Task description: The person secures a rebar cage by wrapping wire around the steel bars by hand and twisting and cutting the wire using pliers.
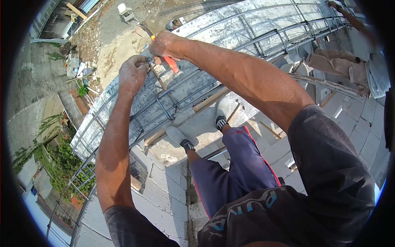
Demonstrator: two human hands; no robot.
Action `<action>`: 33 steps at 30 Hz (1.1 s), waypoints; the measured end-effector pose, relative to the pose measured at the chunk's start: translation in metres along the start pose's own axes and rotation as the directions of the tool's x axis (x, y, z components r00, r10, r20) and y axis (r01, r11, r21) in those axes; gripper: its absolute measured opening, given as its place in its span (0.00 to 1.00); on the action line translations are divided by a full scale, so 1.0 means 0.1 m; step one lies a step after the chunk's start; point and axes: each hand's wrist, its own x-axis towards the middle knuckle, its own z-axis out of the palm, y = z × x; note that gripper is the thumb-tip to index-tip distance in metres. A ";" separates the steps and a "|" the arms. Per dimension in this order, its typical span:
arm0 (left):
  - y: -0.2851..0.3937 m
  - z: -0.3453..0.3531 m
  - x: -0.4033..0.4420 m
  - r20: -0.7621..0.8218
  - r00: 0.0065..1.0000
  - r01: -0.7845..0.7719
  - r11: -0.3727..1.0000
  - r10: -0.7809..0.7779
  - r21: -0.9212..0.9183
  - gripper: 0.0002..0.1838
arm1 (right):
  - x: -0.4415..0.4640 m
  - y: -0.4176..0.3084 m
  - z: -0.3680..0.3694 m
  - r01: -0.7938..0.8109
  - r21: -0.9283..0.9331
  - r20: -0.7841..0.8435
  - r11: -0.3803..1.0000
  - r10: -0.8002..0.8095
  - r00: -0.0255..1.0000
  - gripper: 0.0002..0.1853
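My right hand (pixel 164 44) is closed around a hammer (pixel 171 64) with an orange-red and yellow handle; its metal head points up and to the left. Beside it, my left hand (pixel 133 71) is closed, fingers bent together near a short wooden piece (pixel 158 77); whether it grips anything is hidden. Both hands look dusty. Below them lies a pale, stained curved formwork surface (pixel 210 41), with steel reinforcement bars (pixel 164 108) running along it.
My feet stand on a ledge (pixel 164 151) beside pale block walls (pixel 164 193). A co-worker's arm (pixel 354 18) reaches in at the upper right; another person (pixel 173 24) is far below. Brown cloth (pixel 339 66) hangs at right. A drop lies beyond the formwork, with a white chair (pixel 126 13) below.
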 end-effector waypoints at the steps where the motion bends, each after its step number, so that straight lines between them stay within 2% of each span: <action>1: 0.13 -0.07 -0.06 0.013 0.999 -0.046 0.995 0.045 0.084 0.13 | -0.03 -0.01 -0.02 0.055 -0.099 0.022 0.994 -0.053 0.998 0.16; 2: 0.21 -0.11 -0.09 0.029 0.996 -0.093 0.982 0.090 0.167 0.13 | -0.05 -0.01 -0.05 0.111 -0.195 0.048 0.974 -0.103 0.994 0.16; 4: 0.10 -0.13 -0.02 0.077 0.963 -0.269 0.939 0.259 0.212 0.13 | -0.06 -0.02 -0.08 0.134 -0.266 0.096 0.955 -0.113 0.989 0.15; 6: 0.07 -0.20 0.06 0.168 0.898 -0.439 0.855 0.407 0.277 0.12 | -0.02 -0.03 -0.06 0.069 -0.224 0.130 0.972 -0.040 0.991 0.15; 8: 0.11 -0.30 0.15 0.303 0.799 -0.600 0.723 0.519 0.342 0.12 | 0.04 0.03 -0.01 0.207 -0.275 0.087 0.939 -0.190 0.978 0.13; 10: 0.23 -0.36 0.16 0.405 0.756 -0.653 0.639 0.514 0.406 0.11 | 0.02 0.02 -0.01 0.226 -0.264 0.057 0.938 -0.218 0.974 0.13; 11: 0.28 -0.38 0.16 0.456 0.733 -0.679 0.593 0.505 0.433 0.10 | 0.02 0.01 -0.02 0.178 -0.224 0.047 0.958 -0.172 0.984 0.13; 14: 0.30 -0.42 0.21 0.565 0.603 -0.795 0.363 0.563 0.486 0.09 | 0.02 0.00 -0.03 0.114 -0.194 0.040 0.974 -0.109 0.993 0.14; 15: 0.29 -0.43 0.23 0.576 0.587 -0.805 0.335 0.568 0.490 0.10 | -0.03 -0.03 -0.03 0.107 -0.202 0.042 0.973 -0.101 0.994 0.15; 17: 0.25 -0.46 0.24 0.595 0.561 -0.819 0.280 0.576 0.502 0.10 | -0.17 -0.05 -0.07 0.029 -0.076 0.017 0.997 -0.028 0.999 0.17; 18: 0.23 -0.46 0.21 0.537 0.622 -0.776 0.357 0.570 0.520 0.12 | -0.25 -0.09 -0.10 -0.009 -0.013 0.004 1.000 0.009 1.000 0.17; 20: 0.14 -0.41 0.11 0.411 0.733 -0.675 0.504 0.543 0.539 0.16 | 0.00 0.05 -0.02 0.102 -0.144 -0.091 0.984 -0.116 0.989 0.18; 23: 0.00 -0.37 0.01 0.211 0.892 -0.450 0.826 0.400 0.338 0.24 | 0.39 0.22 -0.04 0.141 -0.486 -0.188 0.863 -0.261 0.947 0.12; 24: -0.06 -0.36 0.01 0.215 0.921 -0.380 0.871 0.325 0.312 0.26 | 0.23 0.15 -0.11 0.163 -0.467 -0.224 0.869 -0.295 0.929 0.12; 26: -0.21 -0.36 0.03 0.234 0.957 -0.229 0.939 0.170 0.255 0.30 | -0.14 -0.03 -0.27 0.212 -0.435 -0.295 0.875 -0.361 0.885 0.13; 27: -0.37 -0.33 0.08 0.251 0.943 -0.281 0.924 0.216 0.260 0.36 | -0.34 -0.16 -0.35 0.194 -0.351 -0.306 0.916 -0.308 0.901 0.13; 28: -0.36 -0.32 0.07 0.269 0.939 -0.275 0.937 0.214 0.216 0.34 | -0.49 -0.24 -0.43 0.172 -0.265 -0.311 0.949 -0.253 0.916 0.14; 30: -0.30 -0.33 0.04 0.303 0.929 -0.262 0.957 0.214 0.128 0.32 | -0.70 -0.28 -0.57 0.259 -0.223 -0.251 0.940 -0.312 0.916 0.20; 31: -0.35 -0.29 0.07 0.297 0.921 -0.311 0.936 0.254 0.162 0.31 | -0.79 -0.29 -0.65 0.300 -0.200 -0.223 0.933 -0.341 0.913 0.23; 32: -0.40 -0.23 0.12 0.288 0.911 -0.359 0.912 0.296 0.197 0.29 | -0.85 -0.31 -0.73 0.186 -0.266 -0.182 0.946 -0.239 0.954 0.23; 33: -0.43 -0.19 0.15 0.283 0.898 -0.405 0.884 0.337 0.232 0.28 | -1.05 -0.43 -0.79 0.206 -0.285 -0.099 0.936 -0.242 0.965 0.22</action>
